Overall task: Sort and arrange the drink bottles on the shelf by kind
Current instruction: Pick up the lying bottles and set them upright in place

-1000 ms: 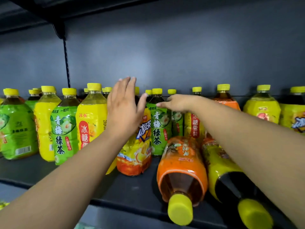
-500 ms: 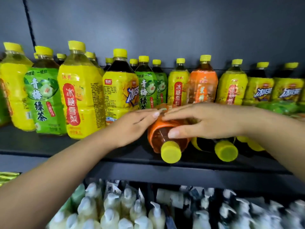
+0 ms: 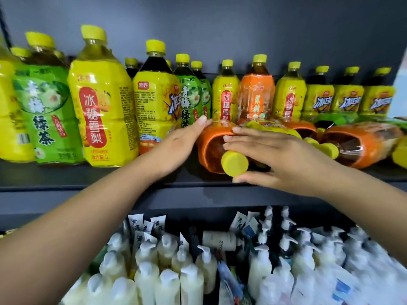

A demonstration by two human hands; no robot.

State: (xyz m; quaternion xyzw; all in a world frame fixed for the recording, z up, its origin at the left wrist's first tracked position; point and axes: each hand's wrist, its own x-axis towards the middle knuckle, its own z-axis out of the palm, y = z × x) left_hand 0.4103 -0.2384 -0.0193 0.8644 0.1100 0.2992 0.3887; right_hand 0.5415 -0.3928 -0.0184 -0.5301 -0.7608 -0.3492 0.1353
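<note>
An orange-labelled bottle [image 3: 209, 146] with a yellow cap [image 3: 234, 163] lies on its side on the dark shelf [image 3: 88, 177], cap pointing toward me. My left hand [image 3: 180, 146] presses flat against its left side, fingers straight. My right hand [image 3: 282, 159] holds its neck end, fingers over the shoulder and thumb under the cap. Behind it stand mixed bottles: green tea [image 3: 44, 115], yellow pear drink [image 3: 101, 111], dark iced tea [image 3: 154, 102] and one upright orange bottle [image 3: 256, 95].
More bottles lie on their sides to the right: a yellow one [image 3: 273, 126] under my right wrist and another orange one [image 3: 361, 146]. Three iced tea bottles [image 3: 348, 100] stand at the back right. The lower shelf holds several white pump bottles [image 3: 176, 271].
Both hands dropped from the standing bottles to the lying orange bottle and now hold it from either side. My view tilted down and moved closer, showing the lower shelf.
</note>
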